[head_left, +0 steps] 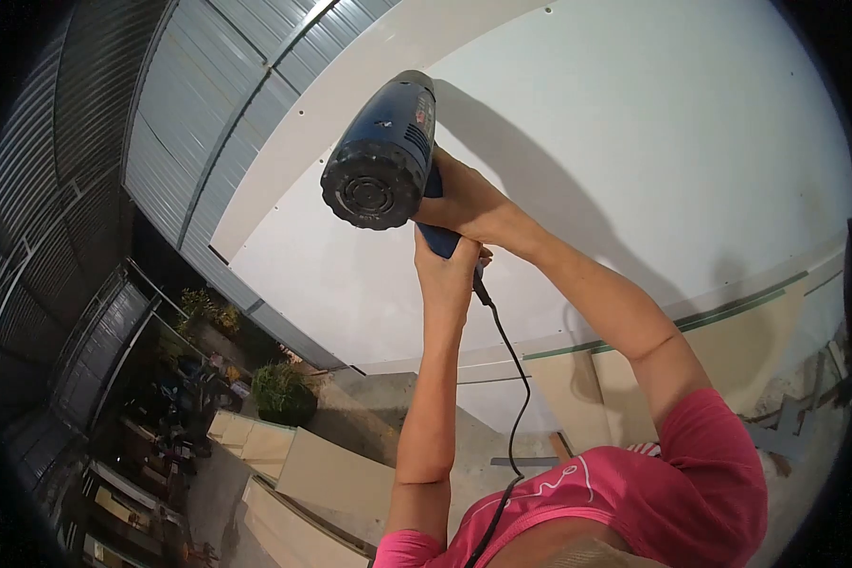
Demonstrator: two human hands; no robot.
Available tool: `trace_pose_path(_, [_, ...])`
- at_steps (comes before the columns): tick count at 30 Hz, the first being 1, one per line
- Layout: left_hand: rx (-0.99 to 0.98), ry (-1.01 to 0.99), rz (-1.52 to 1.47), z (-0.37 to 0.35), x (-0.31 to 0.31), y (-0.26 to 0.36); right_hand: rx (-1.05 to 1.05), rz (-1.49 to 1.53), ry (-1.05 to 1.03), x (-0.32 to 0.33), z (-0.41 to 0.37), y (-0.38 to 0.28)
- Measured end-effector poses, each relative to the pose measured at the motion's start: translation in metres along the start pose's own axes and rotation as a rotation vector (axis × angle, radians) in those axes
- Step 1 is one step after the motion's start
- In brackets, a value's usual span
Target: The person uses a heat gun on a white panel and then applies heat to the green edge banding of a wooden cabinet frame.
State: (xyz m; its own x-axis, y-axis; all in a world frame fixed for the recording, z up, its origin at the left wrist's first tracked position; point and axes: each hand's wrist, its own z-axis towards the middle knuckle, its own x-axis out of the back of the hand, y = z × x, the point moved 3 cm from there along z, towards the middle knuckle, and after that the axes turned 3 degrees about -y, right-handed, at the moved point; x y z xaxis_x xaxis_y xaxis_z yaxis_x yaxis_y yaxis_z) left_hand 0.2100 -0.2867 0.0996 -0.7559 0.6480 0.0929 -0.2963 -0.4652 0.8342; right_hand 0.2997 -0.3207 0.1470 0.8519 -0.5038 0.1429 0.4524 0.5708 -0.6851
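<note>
A blue and black heat gun [381, 128] is raised in front of a large white panel [634, 123], its round vented rear end facing me. The nozzle end points away, toward the panel, and is mostly hidden behind the body. My right hand [469, 201] is closed round the upper part of the handle, just under the body. Lower down, my left hand [443, 270] wraps the bottom of the same handle. From the handle's base a black cord [519, 364] runs down across my pink shirt.
Small screws dot the white panel's border. Corrugated metal sheeting [227, 104] rises at the left. Beige boards [336, 473] lie below at the lower left, near a green bush [284, 393]. More boards [568, 393] lean under the panel. Scrap strips [790, 421] lie at the right.
</note>
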Motion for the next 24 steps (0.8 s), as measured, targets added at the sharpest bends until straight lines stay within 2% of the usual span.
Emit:
trace_pose_path(6, [-0.032,-0.078,0.037,-0.001,-0.025,0.012,0.006,0.005,0.089,0.027,-0.012,-0.006])
trace_pose_path(9, [-0.054,-0.173,0.085,0.004,-0.048,0.023,0.101,0.056,0.23,0.055,-0.025,-0.013])
trace_pose_path(13, [-0.065,-0.281,0.107,0.014,-0.079,0.028,0.086,0.025,0.37,0.088,-0.038,-0.017])
trace_pose_path(16, [-0.064,-0.334,0.086,0.016,-0.096,0.028,0.009,-0.035,0.405,0.103,-0.049,-0.026])
trace_pose_path(24, [-0.069,-0.33,0.077,0.017,-0.104,0.016,0.038,-0.055,0.359,0.112,-0.051,-0.016])
